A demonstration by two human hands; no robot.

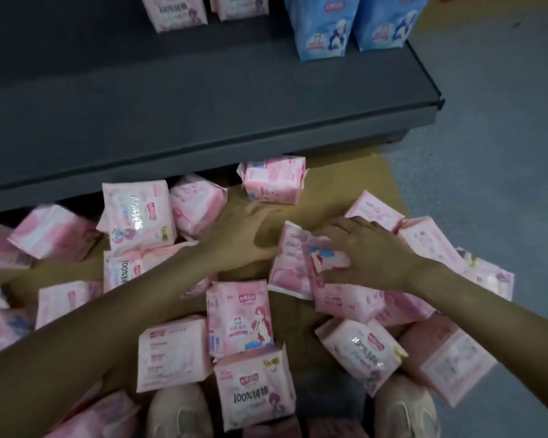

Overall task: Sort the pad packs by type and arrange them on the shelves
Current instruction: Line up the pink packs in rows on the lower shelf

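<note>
Several pink pad packs lie scattered on brown cardboard [345, 197] on the floor in front of a dark grey shelf [203, 105]. My right hand [370, 251] grips a pink pack with a blue-and-red figure [326, 259], thumb under it and fingers curled over its top. My left hand [244, 229] reaches across with relaxed fingers beside a second pink pack [290, 257], touching its left edge. On the shelf stand two pink packs [178, 11] at the back and two blue packs [323, 30] to their right.
A pink "100%" pack [140, 216] leans near the shelf's front edge. Another pack [274, 180] lies by the shelf base. My two beige shoes [181, 412] show at the bottom among the packs. Blue-grey floor [503, 153] stretches to the right.
</note>
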